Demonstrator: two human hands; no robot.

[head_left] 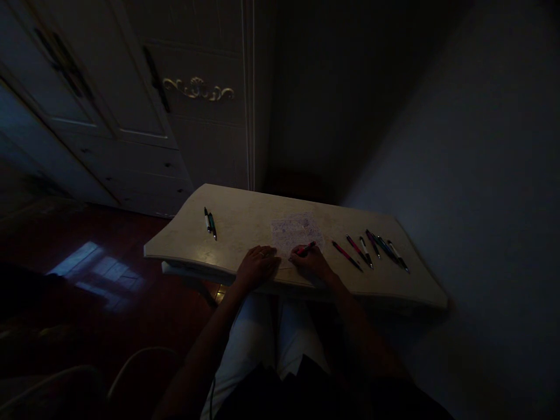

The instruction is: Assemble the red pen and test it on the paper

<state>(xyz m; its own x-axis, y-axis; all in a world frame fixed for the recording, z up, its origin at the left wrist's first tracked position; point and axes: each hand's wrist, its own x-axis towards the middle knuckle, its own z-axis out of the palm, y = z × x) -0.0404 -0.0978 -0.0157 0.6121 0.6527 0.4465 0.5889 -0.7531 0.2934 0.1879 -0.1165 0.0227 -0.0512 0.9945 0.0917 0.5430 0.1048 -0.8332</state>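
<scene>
My left hand (257, 265) rests flat on the near edge of a sheet of paper (296, 232), a ring on one finger. My right hand (311, 262) grips a red pen (305, 248), its tip down on the sheet. The paper lies on a cream desk (245, 221) and carries faint dense markings, too dim to read. A pair of dark pens (209, 223) lies left of my left hand. Several pens in red, pink, white and dark colours (371, 251) lie side by side right of my right hand.
The desk's far corner stands near a pale wall on the right. A tall cream wardrobe (131, 99) with dark handles rises behind it. A reddish wooden floor (131, 245) with a patch of light lies to the left. My white-clad legs sit under the near edge.
</scene>
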